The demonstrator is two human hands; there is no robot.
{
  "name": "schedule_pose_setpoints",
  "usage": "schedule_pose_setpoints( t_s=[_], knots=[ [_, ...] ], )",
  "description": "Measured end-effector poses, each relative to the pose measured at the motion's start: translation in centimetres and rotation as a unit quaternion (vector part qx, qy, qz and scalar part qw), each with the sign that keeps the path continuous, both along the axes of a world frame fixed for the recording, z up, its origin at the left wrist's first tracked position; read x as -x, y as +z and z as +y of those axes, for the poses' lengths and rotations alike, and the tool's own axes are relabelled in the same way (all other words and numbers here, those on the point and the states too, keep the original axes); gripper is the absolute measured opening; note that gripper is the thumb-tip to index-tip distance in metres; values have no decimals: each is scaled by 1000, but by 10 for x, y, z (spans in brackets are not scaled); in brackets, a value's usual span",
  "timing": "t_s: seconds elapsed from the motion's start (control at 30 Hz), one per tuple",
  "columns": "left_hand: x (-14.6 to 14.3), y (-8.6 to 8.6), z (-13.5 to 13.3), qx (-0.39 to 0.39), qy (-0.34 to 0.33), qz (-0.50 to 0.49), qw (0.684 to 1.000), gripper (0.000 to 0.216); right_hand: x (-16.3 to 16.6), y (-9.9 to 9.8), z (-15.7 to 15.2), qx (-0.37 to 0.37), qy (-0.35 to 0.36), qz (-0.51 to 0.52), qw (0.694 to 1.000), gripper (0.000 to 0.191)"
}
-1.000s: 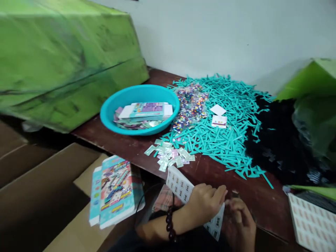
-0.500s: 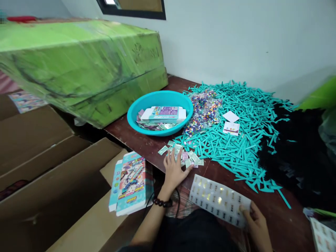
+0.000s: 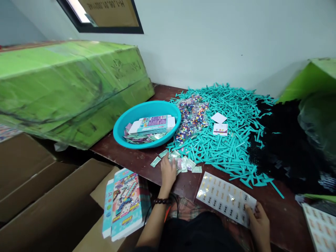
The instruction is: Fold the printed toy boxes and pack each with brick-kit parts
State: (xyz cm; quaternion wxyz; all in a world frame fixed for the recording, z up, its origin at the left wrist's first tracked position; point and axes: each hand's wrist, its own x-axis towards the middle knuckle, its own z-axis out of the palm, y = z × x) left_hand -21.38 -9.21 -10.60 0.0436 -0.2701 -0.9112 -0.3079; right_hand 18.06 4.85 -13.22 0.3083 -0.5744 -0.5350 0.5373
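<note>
Reaching with left hand (image 3: 168, 172) onto scattered small foil sachets (image 3: 183, 163) near front edge of dark wooden table (image 3: 136, 161), fingers extended, grasp impossible to tell; pinching with right hand (image 3: 258, 224) corner of sticker sheet (image 3: 223, 196) lying just beside them.

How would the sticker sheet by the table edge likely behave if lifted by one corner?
The sheet looks thin and lies flat on the table, so it would probably flop and bend. Its glossy face shows glare, so it may be slippery. The right hand pinches just one corner, suggesting it is light.
</note>
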Motion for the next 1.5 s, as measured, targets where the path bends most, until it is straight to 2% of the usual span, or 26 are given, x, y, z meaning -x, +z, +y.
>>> schedule_pose_setpoints(
  t_s=[0.13, 0.27, 0.37, 0.47, 0.6, 0.7, 0.83, 0.97, 1.07, 1.17, 1.27, 1.33, 1.4, 1.5],
  knots=[
    [30, 12, -3, 37, 21, -16, 999, 38, 4, 7, -2, 5, -3, -21, 1000, 56],
    [55, 22, 13, 99, 32, -28, 994, 28, 6, 11, -2, -18, 5, -61, 998, 61],
    [62, 29, 29, 136, 46, -28, 989, 21, 8, 14, -2, -21, 1, -67, 998, 65],
    [57, 40, 36, 138, 67, -10, 988, 24, 11, 17, -3, -21, -6, -58, 998, 66],
    [42, 58, 33, 88, 74, 29, 993, 33, 15, 16, -2, -43, -14, -55, 997, 64],
    [30, 68, 39, 33, 11, 45, 998, 32, 14, 12, -1, -39, -7, -71, 997, 64],
    [20, 80, 82, -55, -83, 34, 994, 29, 10, 10, -2, -22, 7, -79, 997, 62],
    [22, 99, 130, -129, -135, 4, 982, 33, 8, 10, -2, -3, -2, -96, 995, 64],
    [34, 111, 130, -136, -143, -16, 980, 38, 7, 11, -2, 1, -12, -105, 994, 65],
    [46, 104, 99, -70, -128, -34, 989, 33, 7, 12, -2, -5, -15, -117, 993, 63],
    [52, 81, 64, 50, -95, -49, 993, 32, 7, 12, -2, -9, -7, -143, 990, 61],
    [50, 65, 50, 130, -66, -50, 988, 37, 7, 12, -1, -10, -4, -156, 988, 60],
    [47, 54, 47, 193, -42, -48, 979, 41, 7, 11, -1, -10, 1, -160, 987, 59],
    [46, 47, 60, 257, -14, -47, 965, 48, 7, 9, 0, -14, 15, -154, 988, 56]
  ],
)
